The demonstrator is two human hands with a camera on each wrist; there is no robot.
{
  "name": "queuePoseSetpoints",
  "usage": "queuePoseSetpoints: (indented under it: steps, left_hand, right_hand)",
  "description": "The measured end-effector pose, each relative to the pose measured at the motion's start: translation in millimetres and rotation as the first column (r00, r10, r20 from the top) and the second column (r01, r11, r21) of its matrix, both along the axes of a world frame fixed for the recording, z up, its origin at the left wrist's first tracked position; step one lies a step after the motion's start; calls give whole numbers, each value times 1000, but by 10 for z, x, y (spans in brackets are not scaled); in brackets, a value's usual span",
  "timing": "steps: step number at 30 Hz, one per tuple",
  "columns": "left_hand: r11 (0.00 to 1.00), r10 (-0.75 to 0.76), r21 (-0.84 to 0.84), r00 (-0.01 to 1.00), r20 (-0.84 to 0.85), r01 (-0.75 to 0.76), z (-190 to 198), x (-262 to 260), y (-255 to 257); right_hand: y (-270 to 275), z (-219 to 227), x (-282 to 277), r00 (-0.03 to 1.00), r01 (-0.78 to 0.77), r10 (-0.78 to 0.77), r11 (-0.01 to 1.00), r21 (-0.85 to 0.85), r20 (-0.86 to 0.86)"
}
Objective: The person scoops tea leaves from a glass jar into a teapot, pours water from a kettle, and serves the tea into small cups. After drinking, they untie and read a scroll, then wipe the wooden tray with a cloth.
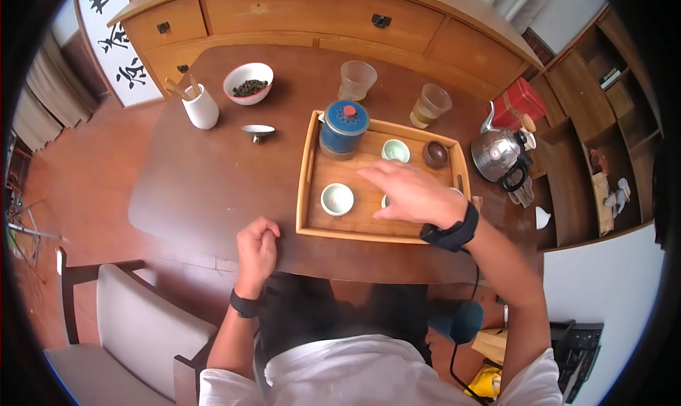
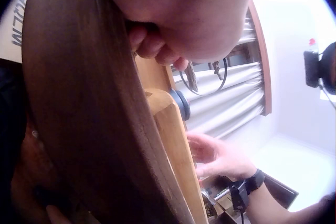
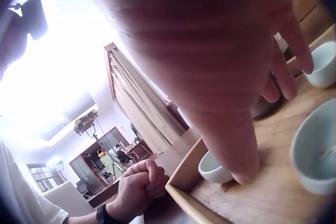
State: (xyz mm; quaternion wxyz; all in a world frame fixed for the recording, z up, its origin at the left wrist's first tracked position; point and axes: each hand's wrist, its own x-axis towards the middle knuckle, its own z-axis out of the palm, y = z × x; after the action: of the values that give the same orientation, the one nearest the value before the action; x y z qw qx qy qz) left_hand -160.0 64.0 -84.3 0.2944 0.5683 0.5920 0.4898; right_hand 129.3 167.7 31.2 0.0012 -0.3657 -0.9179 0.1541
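Observation:
My right hand (image 1: 415, 193) reaches over the wooden tray (image 1: 355, 232), palm down with fingers extended and thumb apart. It partly covers a pale green cup in the head view, where only a sliver shows by the thumb. In the right wrist view, the thumb comes down close beside a small cup (image 3: 210, 168), with nothing gripped. Another pale green cup (image 1: 337, 199) sits left of the hand, and one more (image 1: 395, 150) stands beyond the fingers. A dark brown cup (image 1: 435, 154) is at the tray's far right. My left hand (image 1: 257, 248) rests curled at the table's front edge, holding nothing.
A blue teapot (image 1: 345, 130) stands at the tray's far left. Two glasses (image 1: 357, 81) (image 1: 430, 106) are behind it, a steel kettle (image 1: 496, 154) and red box (image 1: 520, 102) to the right. Leftward lie a bowl of tea leaves (image 1: 248, 84), a white tool holder (image 1: 201, 108) and a strainer (image 1: 258, 132).

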Motion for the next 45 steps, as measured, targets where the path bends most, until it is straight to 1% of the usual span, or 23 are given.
queuePoseSetpoints:
  steps: [3,6,9,12,15,17,18,21,24,25,26,31,34,37,40,43,45]
  left_hand:
    - [1000,-3,-1,1000,9,3,8,11,7]
    - [1000,-4,0,1000,-7,4,38,15,5]
    - [1000,2,0,1000,-11,-2,47,15,-6]
    - [1000,-2,-1,1000,-22,2,11,7,11]
    - [1000,-5,2,1000,4,5,-39,-10,2]
    - [1000,-2,5,1000,26,2,-78,-5,-1]
    - [1000,-2,9,1000,28,1,-76,-9,0]
    - [1000,-9,-4,999,46,9,-73,-8,3]
    - [1000,-10,0,999,34,10,-27,4,6]
    - [1000,-8,-6,1000,26,8,-12,8,4]
    - [1000,-5,-11,1000,16,5,-4,8,1]
    - [1000,-1,-31,1000,23,2,-59,-12,1]
    - [999,3,-43,1000,19,-2,-44,-12,-2]
    - [999,0,-41,1000,14,1,-7,5,-7]
    - [1000,-2,-20,1000,4,2,32,23,-3]
    - [1000,-4,-10,1000,-10,4,30,28,-4]
    - [1000,-7,-10,1000,-17,7,8,14,2]
  right_hand:
    - [-79,75,204,983,36,-26,998,-48,182]
    - [-110,-50,259,969,49,-20,992,-112,247]
    - [-124,-102,192,976,72,-45,990,-124,212]
    - [-138,-86,139,987,47,-29,993,-110,161]
    - [-105,-31,302,1000,11,-11,997,-73,1]
    - [-98,270,448,991,131,-133,987,-90,-20]
    - [-116,391,546,980,195,-198,976,-99,-27]
    - [-194,512,901,955,294,-292,955,-47,41]
    - [-363,452,1078,952,303,-297,947,-110,72]
    - [-400,385,1114,958,283,-277,955,-93,78]
    - [-422,338,1127,953,298,-291,949,-104,81]
    - [-452,259,1106,937,348,-340,928,-137,78]
    - [-437,243,1106,937,350,-346,930,-114,55]
    - [-426,242,1111,934,356,-349,928,-116,75]
    - [-399,316,1071,941,338,-333,937,-91,65]
    - [-293,408,922,936,349,-349,937,-9,-38]
    - [-213,526,694,942,324,-325,946,-23,-90]
